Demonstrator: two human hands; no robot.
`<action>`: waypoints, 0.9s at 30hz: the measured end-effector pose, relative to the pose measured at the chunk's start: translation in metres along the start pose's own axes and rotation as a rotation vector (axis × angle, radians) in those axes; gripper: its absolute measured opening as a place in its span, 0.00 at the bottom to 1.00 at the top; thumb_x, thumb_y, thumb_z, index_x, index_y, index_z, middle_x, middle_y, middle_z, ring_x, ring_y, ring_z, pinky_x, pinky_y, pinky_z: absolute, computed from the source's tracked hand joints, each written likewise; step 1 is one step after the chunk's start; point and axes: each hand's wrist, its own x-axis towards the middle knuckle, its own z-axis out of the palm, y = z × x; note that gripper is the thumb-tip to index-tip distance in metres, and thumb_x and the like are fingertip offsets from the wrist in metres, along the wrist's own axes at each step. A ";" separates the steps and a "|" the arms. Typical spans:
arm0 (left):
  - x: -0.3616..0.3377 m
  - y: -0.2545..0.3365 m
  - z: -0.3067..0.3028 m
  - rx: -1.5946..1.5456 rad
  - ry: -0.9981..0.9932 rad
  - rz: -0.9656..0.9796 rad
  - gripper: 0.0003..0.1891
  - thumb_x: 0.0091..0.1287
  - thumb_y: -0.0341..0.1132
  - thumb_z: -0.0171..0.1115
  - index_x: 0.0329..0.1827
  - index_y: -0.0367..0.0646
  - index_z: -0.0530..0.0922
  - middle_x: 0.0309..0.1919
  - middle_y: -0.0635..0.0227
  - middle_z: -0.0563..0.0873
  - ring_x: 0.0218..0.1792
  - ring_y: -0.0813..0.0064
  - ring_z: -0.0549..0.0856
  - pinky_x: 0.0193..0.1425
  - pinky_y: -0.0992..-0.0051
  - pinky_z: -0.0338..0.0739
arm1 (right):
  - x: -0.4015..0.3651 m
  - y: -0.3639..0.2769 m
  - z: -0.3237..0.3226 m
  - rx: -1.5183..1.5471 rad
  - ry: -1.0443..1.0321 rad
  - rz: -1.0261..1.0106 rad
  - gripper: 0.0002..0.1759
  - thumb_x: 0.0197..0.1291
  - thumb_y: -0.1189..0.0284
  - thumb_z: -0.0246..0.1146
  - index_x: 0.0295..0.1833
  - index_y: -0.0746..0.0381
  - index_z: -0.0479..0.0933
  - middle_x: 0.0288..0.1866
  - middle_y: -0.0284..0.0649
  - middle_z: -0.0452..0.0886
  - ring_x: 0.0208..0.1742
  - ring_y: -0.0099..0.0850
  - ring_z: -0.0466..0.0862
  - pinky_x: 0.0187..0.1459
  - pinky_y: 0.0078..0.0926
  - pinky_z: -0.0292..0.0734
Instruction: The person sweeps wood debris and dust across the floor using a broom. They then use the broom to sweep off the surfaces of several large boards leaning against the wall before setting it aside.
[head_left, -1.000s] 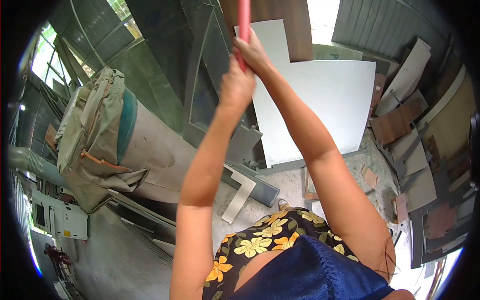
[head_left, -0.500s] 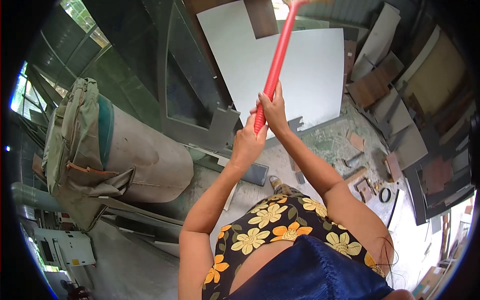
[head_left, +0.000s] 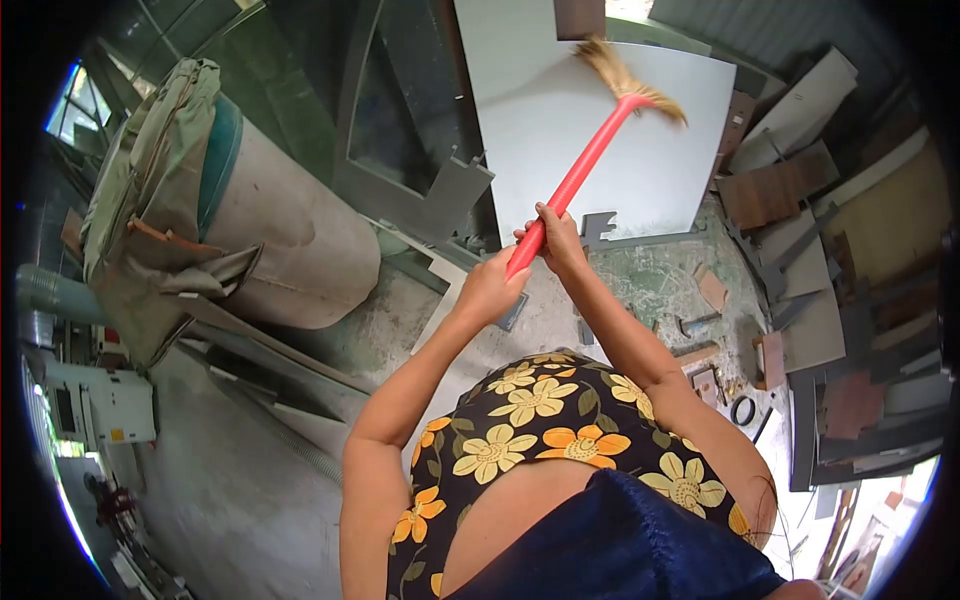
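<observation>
I hold a broom with a red handle (head_left: pixel 580 170) in both hands, out in front of me. My left hand (head_left: pixel 488 290) grips the low end of the handle. My right hand (head_left: pixel 556 238) grips it just above, touching the left. The straw head (head_left: pixel 625 80) of the broom lies against a large white board (head_left: pixel 640 150) that leans upright ahead of me.
A big grey drum (head_left: pixel 290 240) with a khaki bag (head_left: pixel 140 200) over it stands to the left. Grey frames lean behind it. Offcuts of board (head_left: pixel 790 190) and small scraps (head_left: pixel 710 290) litter the concrete floor at right. A white machine (head_left: pixel 95 400) is far left.
The broom has swung down: its straw head, out of frame before, now rests on the white board. Both hands have lowered with the handle and kept their grip.
</observation>
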 end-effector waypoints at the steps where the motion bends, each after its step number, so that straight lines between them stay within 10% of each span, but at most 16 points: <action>1: -0.012 -0.004 -0.004 -0.031 0.017 -0.022 0.22 0.60 0.40 0.55 0.56 0.38 0.69 0.33 0.48 0.81 0.36 0.52 0.81 0.39 0.65 0.74 | -0.005 -0.005 0.004 0.058 -0.028 0.065 0.12 0.59 0.67 0.56 0.40 0.61 0.62 0.26 0.38 0.72 0.24 0.32 0.78 0.29 0.36 0.82; 9: -0.025 -0.003 0.102 -0.117 0.263 0.081 0.31 0.61 0.33 0.56 0.66 0.44 0.54 0.39 0.46 0.80 0.38 0.47 0.81 0.38 0.60 0.75 | -0.010 -0.060 0.005 -0.155 -0.161 -0.170 0.15 0.61 0.60 0.55 0.41 0.61 0.65 0.18 0.33 0.69 0.15 0.21 0.70 0.16 0.19 0.67; 11: -0.004 0.038 0.116 -0.325 -0.032 -0.192 0.34 0.60 0.33 0.56 0.68 0.43 0.49 0.38 0.48 0.80 0.33 0.55 0.82 0.39 0.63 0.74 | 0.012 -0.068 -0.024 -0.382 -0.127 -0.259 0.15 0.61 0.59 0.55 0.40 0.61 0.66 0.18 0.31 0.68 0.15 0.19 0.69 0.16 0.18 0.66; 17: 0.005 0.029 0.186 -0.153 -0.217 -0.072 0.35 0.57 0.33 0.58 0.67 0.41 0.53 0.33 0.52 0.80 0.33 0.58 0.81 0.39 0.67 0.73 | 0.046 -0.058 -0.181 -0.860 -0.031 -0.209 0.16 0.59 0.58 0.56 0.35 0.61 0.70 0.16 0.31 0.67 0.14 0.21 0.69 0.15 0.22 0.65; 22: -0.031 -0.033 0.210 -0.074 -0.219 -0.242 0.32 0.56 0.34 0.58 0.64 0.39 0.60 0.33 0.53 0.81 0.36 0.54 0.81 0.43 0.67 0.74 | -0.017 0.007 -0.395 -1.119 0.125 0.163 0.22 0.57 0.54 0.55 0.32 0.65 0.73 0.14 0.40 0.72 0.13 0.29 0.74 0.19 0.30 0.69; 27: -0.071 -0.070 0.222 -0.010 -0.182 -0.517 0.29 0.56 0.35 0.57 0.62 0.37 0.63 0.32 0.52 0.82 0.37 0.56 0.82 0.43 0.67 0.75 | -0.109 0.024 -0.461 -0.718 0.430 0.577 0.21 0.58 0.54 0.55 0.27 0.63 0.69 0.12 0.37 0.69 0.09 0.28 0.71 0.11 0.25 0.67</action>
